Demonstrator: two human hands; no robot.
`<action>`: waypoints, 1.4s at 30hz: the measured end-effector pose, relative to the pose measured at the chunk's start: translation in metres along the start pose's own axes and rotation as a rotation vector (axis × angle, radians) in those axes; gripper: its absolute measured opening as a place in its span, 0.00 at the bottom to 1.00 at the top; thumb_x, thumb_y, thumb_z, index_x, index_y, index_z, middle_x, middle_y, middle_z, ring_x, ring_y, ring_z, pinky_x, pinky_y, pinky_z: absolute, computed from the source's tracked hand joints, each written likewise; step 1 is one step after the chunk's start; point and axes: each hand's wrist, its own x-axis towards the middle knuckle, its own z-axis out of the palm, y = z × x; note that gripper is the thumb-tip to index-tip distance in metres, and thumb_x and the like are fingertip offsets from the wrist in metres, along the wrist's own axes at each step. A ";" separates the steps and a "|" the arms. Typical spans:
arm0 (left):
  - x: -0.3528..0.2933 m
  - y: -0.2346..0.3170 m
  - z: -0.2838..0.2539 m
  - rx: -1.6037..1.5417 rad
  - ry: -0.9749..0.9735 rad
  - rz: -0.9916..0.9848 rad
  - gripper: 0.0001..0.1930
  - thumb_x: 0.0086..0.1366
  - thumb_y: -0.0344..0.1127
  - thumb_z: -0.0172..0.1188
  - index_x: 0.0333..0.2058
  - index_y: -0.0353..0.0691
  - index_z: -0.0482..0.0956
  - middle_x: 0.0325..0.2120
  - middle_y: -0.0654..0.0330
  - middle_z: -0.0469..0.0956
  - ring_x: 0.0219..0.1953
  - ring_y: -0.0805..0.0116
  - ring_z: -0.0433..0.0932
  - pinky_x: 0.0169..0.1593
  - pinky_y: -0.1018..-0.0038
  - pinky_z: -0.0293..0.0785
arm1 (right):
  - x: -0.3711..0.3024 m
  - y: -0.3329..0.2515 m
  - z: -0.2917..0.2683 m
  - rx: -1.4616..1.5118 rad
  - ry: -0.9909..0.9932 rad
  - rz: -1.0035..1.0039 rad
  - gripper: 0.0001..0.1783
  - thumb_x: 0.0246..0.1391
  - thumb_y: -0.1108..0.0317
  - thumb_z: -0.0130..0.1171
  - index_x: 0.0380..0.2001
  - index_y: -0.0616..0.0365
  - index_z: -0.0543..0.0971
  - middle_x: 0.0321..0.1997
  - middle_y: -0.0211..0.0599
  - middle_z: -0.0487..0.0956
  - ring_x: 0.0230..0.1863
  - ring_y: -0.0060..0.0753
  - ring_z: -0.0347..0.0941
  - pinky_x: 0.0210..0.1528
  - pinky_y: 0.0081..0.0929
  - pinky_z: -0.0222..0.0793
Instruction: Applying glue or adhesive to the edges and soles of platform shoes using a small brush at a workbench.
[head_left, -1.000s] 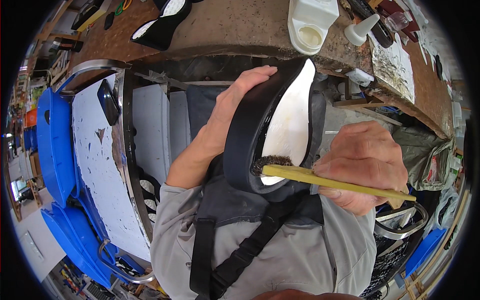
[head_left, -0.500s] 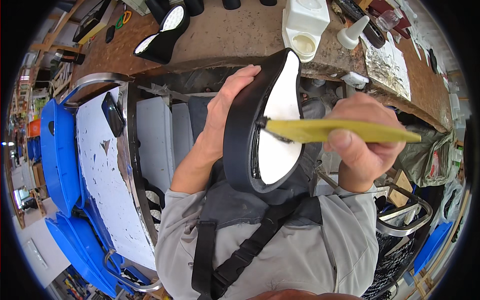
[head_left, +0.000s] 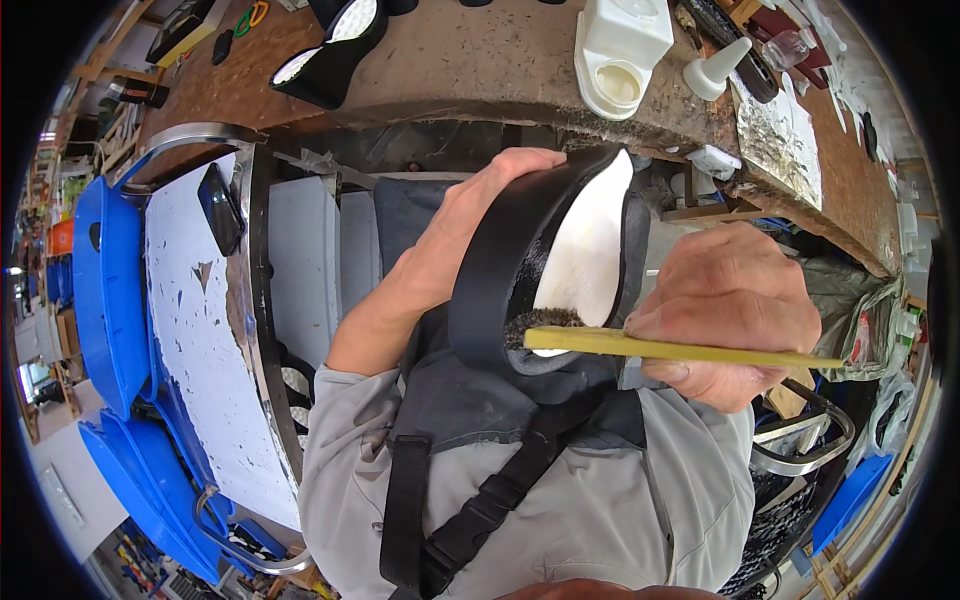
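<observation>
Black shoe upper (head_left: 490, 260): under left-hand fingers, white insole (head_left: 585, 245) showing
Left hand (head_left: 470, 215): clamped on upper's side
Brush (head_left: 590, 343): clamped in right hand's (head_left: 735, 310) fingers; bristles (head_left: 538, 322) left of them, touching rim
White container (head_left: 628, 50): beyond fingers, on workbench (head_left: 480, 75)

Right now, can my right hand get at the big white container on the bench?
Probably yes, though not empty-handed: your right hand is gripping the yellow-handled brush, which likely needs setting down first. Nothing appears to block the way to the big white container.
</observation>
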 end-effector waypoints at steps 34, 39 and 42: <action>-0.012 -0.022 -0.012 -0.179 -0.123 -0.083 0.37 0.47 0.40 0.68 0.56 0.36 0.65 0.50 0.55 0.71 0.50 0.61 0.73 0.54 0.68 0.67 | -0.030 0.018 0.010 0.298 0.525 -0.210 0.10 0.46 0.68 0.59 0.19 0.64 0.80 0.16 0.39 0.76 0.11 0.31 0.68 0.12 0.20 0.62; -0.021 -0.027 -0.023 -0.059 -0.028 -0.037 0.39 0.46 0.40 0.70 0.57 0.38 0.65 0.51 0.54 0.71 0.51 0.60 0.73 0.55 0.67 0.67 | -0.025 0.013 -0.015 0.100 0.352 0.212 0.10 0.34 0.71 0.67 0.20 0.67 0.80 0.17 0.41 0.77 0.14 0.33 0.71 0.19 0.27 0.67; -0.004 -0.027 -0.026 -0.486 -0.017 -0.103 0.34 0.56 0.42 0.62 0.58 0.31 0.61 0.54 0.53 0.69 0.53 0.61 0.71 0.58 0.68 0.64 | -0.041 0.008 -0.029 0.364 0.464 0.207 0.10 0.41 0.69 0.65 0.24 0.67 0.79 0.17 0.44 0.77 0.14 0.30 0.70 0.20 0.25 0.68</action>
